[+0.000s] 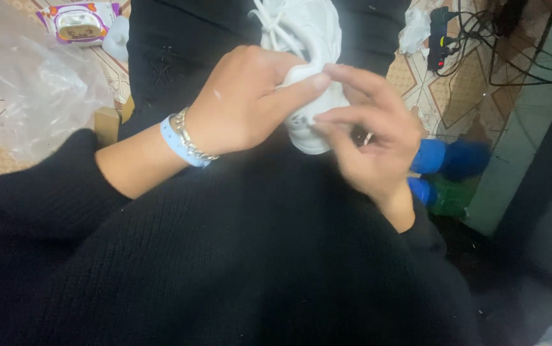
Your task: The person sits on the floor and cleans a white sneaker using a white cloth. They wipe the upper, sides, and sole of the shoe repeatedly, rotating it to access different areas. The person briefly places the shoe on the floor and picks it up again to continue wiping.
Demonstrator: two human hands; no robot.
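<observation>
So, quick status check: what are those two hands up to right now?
Left hand gripping white sneaker on the lap. Right hand fingertips pinching its edge. Nothing blocking.

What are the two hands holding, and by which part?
A white shoe: left hand and right hand both grip its near end.

A white laced shoe [306,38] lies on the lap, its near end wrapped by fingers.

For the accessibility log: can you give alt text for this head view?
Both hands hold a white sneaker over a lap in black knit: left hand grips it, right hand fingers its end. Clear plastic bag lies on patterned floor tiles.
</observation>
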